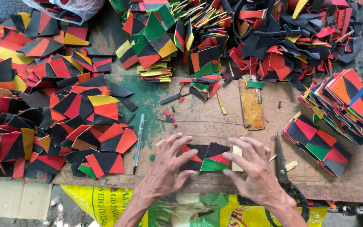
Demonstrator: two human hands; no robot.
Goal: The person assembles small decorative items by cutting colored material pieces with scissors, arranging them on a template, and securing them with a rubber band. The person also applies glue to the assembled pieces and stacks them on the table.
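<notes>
Two patchwork pieces [209,157] are pressed flat on the wooden board [215,122] at the bottom middle by the left hand [169,168] and right hand [253,168], fingers spread. Scissors [283,168] are seen just right, a pen [138,143] left, and heaps of coloured scraps [43,105] all around.

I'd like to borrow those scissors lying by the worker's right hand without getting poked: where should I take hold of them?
Take the scissors by the dark looped handles at the near edge of the wooden board, coming in from the near side. The blades point away, toward the stacked patchwork pieces, and the right hand lies just left of them, so approach from the right.
</notes>
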